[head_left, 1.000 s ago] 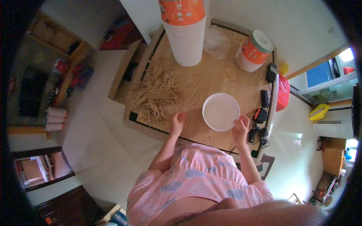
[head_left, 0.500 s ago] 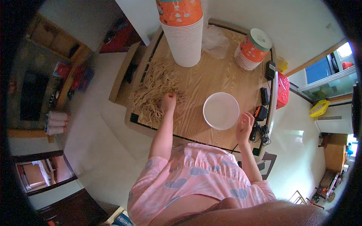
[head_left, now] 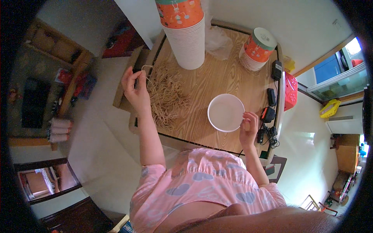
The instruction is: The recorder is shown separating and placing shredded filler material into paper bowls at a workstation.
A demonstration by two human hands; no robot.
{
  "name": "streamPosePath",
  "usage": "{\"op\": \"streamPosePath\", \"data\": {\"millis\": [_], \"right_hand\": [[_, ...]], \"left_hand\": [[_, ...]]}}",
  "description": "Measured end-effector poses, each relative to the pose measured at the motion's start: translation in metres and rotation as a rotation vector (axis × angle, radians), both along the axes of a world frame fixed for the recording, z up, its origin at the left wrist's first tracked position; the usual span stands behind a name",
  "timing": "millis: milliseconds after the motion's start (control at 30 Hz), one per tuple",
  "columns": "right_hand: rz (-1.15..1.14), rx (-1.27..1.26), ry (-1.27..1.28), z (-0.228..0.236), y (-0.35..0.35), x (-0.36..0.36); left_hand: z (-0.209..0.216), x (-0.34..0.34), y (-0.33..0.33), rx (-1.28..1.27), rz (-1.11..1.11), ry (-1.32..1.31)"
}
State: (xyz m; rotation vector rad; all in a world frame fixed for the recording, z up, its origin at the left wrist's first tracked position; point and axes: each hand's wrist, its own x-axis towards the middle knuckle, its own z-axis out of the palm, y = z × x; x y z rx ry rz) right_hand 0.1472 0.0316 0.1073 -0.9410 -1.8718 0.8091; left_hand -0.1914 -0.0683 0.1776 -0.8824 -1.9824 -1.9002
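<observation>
My left hand (head_left: 136,88) is raised at the table's left edge, thumb and finger pinched on a strand of tan cord (head_left: 148,67). Beside it a tangled heap of the same crinkled cord (head_left: 168,101) lies on the wood-grain table (head_left: 194,120). Toward the right stands a round white paper bucket (head_left: 226,112), its open mouth facing up and nothing visible inside. At the bucket's right rim, my right hand (head_left: 248,127) has its fingertips closed on the edge.
A tall stack of orange-and-white paper buckets (head_left: 185,44) rises behind the cord. A shorter stack (head_left: 258,49) sits at the far right, with clear plastic film (head_left: 217,42) between them. Black adapters and cables (head_left: 268,114) line the right edge, beside a red basket (head_left: 290,91).
My left hand has moved left and away from the heap, drawing up a strand of cord. My right hand has come in from beside the bucket onto its rim.
</observation>
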Motion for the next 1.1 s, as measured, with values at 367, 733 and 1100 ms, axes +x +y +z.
{"op": "streamPosePath", "data": {"millis": [367,733,1100], "right_hand": [[0.088,-0.038,0.074,0.016,-0.016,-0.011],[0.582,-0.634,0.138,-0.005,-0.029,-0.006],[0.520,-0.634,0.033,0.004,-0.025,0.008]], "left_hand": [[0.046,0.042,-0.014,0.115,-0.371,-0.399],[-0.050,0.183,-0.022,-0.556,-0.802,-0.412],[-0.045,0.198,-0.012,-0.571,-0.833,-0.429]]}}
